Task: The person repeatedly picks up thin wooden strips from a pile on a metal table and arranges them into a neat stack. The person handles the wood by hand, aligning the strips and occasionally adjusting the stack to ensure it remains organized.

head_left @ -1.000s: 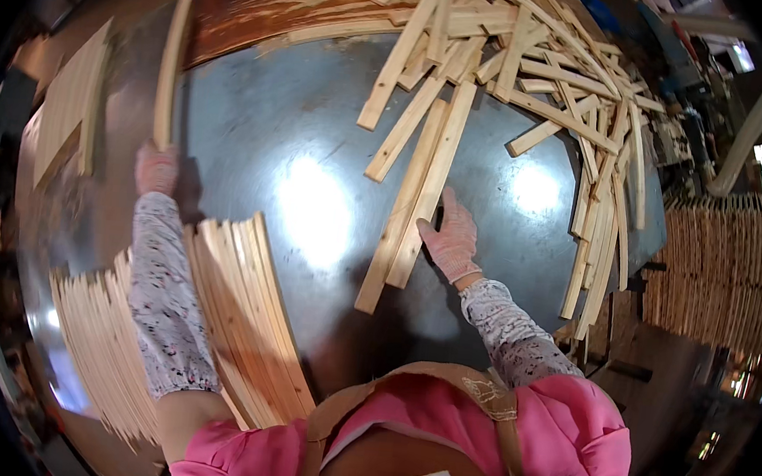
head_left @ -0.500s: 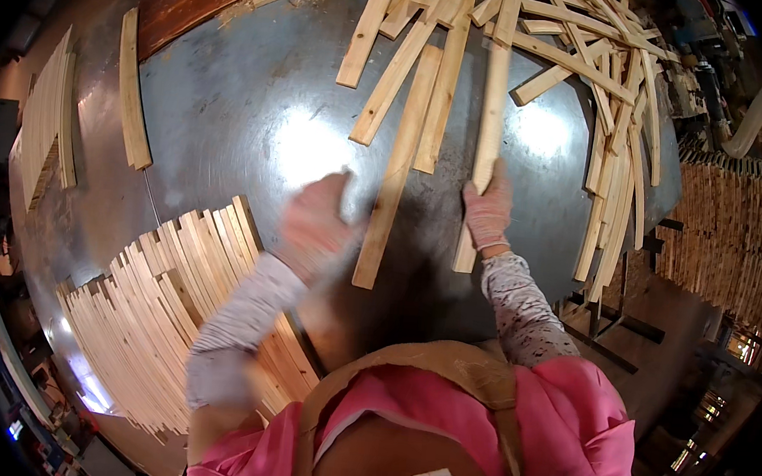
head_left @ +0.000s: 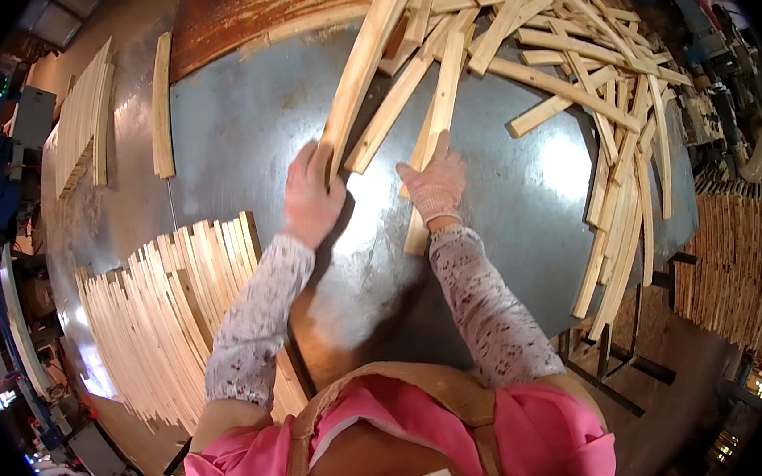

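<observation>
The left hand (head_left: 313,195) grips a long slat (head_left: 366,58) on the metal table (head_left: 237,128). The right hand (head_left: 436,181) presses another slat (head_left: 436,135) just beside it. Stacked slats (head_left: 160,310) lie at the table's left edge.

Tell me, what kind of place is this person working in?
Most likely a woodworking shop. A metal-topped table carries a loose heap of wooden slats, with a neat fan of sorted slats to one side. The left hand grips one slat while the right hand rests on another.
</observation>
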The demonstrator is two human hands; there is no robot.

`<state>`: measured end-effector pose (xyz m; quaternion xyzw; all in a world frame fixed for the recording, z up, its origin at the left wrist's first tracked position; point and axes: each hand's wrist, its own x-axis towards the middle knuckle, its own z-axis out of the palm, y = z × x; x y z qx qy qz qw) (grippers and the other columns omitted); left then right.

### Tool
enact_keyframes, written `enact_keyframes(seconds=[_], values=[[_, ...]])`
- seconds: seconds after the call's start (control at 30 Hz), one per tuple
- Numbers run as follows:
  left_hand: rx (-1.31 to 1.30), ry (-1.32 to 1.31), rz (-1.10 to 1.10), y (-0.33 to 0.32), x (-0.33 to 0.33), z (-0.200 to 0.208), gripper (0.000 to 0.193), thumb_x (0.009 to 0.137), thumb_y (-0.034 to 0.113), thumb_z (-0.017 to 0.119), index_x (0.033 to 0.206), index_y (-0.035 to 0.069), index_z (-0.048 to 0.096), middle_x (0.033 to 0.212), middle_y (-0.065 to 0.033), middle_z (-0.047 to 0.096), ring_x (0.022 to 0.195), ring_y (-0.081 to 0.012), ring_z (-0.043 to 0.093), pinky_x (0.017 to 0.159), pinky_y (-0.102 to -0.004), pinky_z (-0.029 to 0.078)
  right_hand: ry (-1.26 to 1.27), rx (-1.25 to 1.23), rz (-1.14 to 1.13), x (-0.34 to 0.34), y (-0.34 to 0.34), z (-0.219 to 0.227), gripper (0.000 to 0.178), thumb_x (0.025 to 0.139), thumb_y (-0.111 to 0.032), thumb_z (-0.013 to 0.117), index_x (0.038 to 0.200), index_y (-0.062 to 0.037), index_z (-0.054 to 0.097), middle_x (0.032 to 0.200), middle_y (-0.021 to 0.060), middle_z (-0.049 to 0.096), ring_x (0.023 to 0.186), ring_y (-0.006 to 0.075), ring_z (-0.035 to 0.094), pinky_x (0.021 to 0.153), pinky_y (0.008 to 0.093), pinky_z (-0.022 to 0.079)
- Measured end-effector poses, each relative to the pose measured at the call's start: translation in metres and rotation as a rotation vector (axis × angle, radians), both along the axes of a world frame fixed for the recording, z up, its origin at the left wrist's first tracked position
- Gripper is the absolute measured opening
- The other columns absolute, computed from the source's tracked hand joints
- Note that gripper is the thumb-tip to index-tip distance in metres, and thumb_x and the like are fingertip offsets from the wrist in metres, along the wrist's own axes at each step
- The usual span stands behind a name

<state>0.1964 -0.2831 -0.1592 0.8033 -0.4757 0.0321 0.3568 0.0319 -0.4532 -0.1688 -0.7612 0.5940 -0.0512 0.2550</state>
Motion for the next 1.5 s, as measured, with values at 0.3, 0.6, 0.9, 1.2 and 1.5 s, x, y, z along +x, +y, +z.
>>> enact_keyframes(seconds=[0.3,0.6,0.9,1.2,1.5], values=[[0.612,0.260,0.215,-0.188,0.072,-0.011,0.082,0.087,0.028,0.078,0.160,0.010,0.044,0.145,-0.0262,0.061,0.130,-0.0418,0.064,0.109,-0.0500,0.054,-0.036,-0.005,-0.016,-0.139,-0.005,0.003,0.088,0.087,-0.022,0.076,0.165,-0.0086,0.037,0.139,0.0276,0.060,0.128,0.0489,0.059,0.110,0.0551,0.049],[0.774,0.268,0.180,-0.115,-0.028,0.010,0.112,0.083,0.042,0.084,0.172,0.018,0.020,0.143,-0.0226,0.059,0.126,-0.0394,0.066,0.104,-0.0515,0.057,0.024,0.005,0.092,-0.333,0.087,-0.004,0.086,0.084,-0.018,0.074,0.163,-0.0098,0.042,0.132,0.0244,0.060,0.123,0.0463,0.058,0.108,0.0526,0.050],[0.485,0.952,-0.050,0.044,-0.082,0.022,0.097,0.087,0.018,0.075,0.170,0.003,0.027,0.138,-0.0224,0.068,0.121,-0.0313,0.069,0.107,-0.0411,0.055,-0.435,0.534,0.021,-0.366,0.120,0.057,0.088,0.086,-0.007,0.076,0.165,0.0013,0.038,0.154,0.0189,0.060,0.140,0.0263,0.058,0.115,0.0352,0.047],[-0.056,1.700,0.031,0.241,-0.225,0.032,0.073,0.094,0.016,0.070,0.159,0.001,0.041,0.118,-0.0111,0.065,0.103,-0.0202,0.067,0.081,-0.0377,0.062,-0.649,0.734,0.234,-0.176,0.187,0.067,0.071,0.095,-0.023,0.069,0.159,-0.0016,0.048,0.133,0.0179,0.069,0.115,0.0250,0.066,0.103,0.0383,0.053],[-0.302,1.891,-0.048,0.294,-0.238,0.011,0.058,0.087,0.012,0.083,0.138,0.000,0.058,0.102,-0.0126,0.073,0.084,-0.0245,0.076,0.077,-0.0419,0.069,-0.526,0.886,0.378,-0.163,0.246,0.007,0.060,0.103,-0.037,0.059,0.143,0.0079,0.057,0.118,0.0236,0.076,0.102,0.0346,0.073,0.095,0.0433,0.056]])
